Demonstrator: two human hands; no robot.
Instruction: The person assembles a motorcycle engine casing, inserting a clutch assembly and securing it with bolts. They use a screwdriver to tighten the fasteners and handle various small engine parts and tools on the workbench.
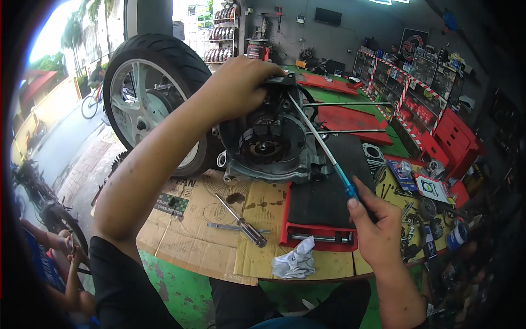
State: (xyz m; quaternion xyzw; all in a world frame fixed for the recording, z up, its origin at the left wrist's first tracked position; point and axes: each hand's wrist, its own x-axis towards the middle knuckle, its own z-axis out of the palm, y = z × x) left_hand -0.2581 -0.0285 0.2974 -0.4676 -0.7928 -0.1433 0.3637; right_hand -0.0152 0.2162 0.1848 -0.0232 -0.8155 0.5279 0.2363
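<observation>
A motorcycle engine point(265, 143) with a grey metal case stands on the bench, its round inner rotor facing me. My left hand point(244, 88) reaches across to its upper edge, fingers curled over the dark top part; their tips are partly hidden. In my right hand point(378, 222) is a long screwdriver point(323, 143) with a blue handle, held at its lower end. Its thin shaft slants up and left, and the tip meets the upper right of the engine near my left hand. Two metal studs point(350, 131) stick out to the right of the case.
A large wheel point(143, 104) rises behind the engine at left. On the cardboard point(186, 219) lie a clear-handled screwdriver point(246, 227) and a wrench point(219, 225). A crumpled white rag point(295, 260) sits by a red tray point(285, 230). Several loose parts crowd the right side.
</observation>
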